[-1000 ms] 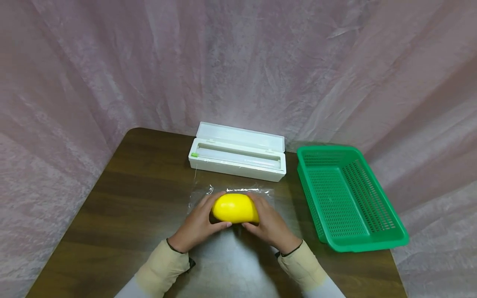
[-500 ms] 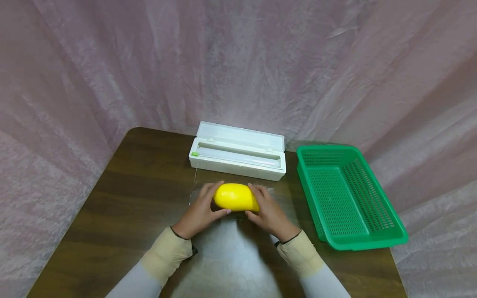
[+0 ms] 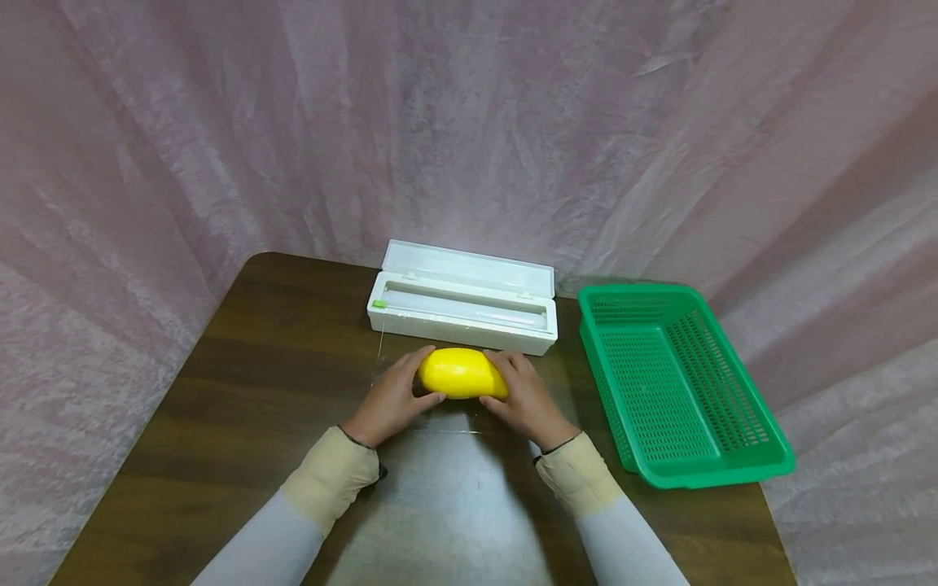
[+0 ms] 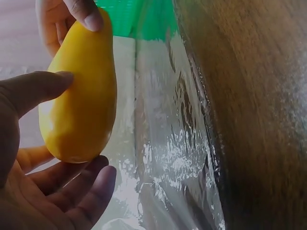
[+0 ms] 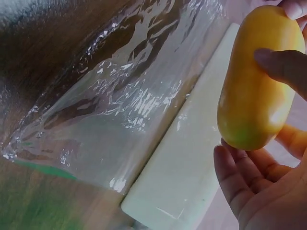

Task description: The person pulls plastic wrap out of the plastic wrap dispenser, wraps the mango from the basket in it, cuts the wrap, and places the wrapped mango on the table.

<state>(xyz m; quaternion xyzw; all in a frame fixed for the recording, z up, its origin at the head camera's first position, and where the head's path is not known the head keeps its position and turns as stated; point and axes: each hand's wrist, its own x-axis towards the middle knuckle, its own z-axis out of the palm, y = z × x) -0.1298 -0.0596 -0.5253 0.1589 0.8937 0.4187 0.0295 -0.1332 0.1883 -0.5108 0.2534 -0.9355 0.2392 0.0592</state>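
Observation:
Both hands hold a smooth yellow papaya (image 3: 462, 373) lengthwise between them, just in front of the white box. My left hand (image 3: 392, 399) grips the left end, thumb on the near side and fingers round the far side. On the other end, my right hand (image 3: 529, 400) has the same kind of grip. Clear cling film (image 5: 139, 96) runs from the white film dispenser (image 3: 462, 327) toward me, wrinkled and shiny, beneath the papaya. In the left wrist view the papaya (image 4: 84, 96) shows its thicker end nearest the left hand.
The dispenser's lid (image 3: 469, 267) stands raised at the back, with a film roll (image 3: 465, 310) inside and a small green piece (image 3: 379, 303) at its left end. A green perforated basket (image 3: 733, 476) stands at the right of the brown wooden table (image 3: 242, 366). Pink curtain hangs behind.
Both hands have moved the papaya away from me, closer to the dispenser, keeping their grip. The near edge of the cling film now shows in front of the hands.

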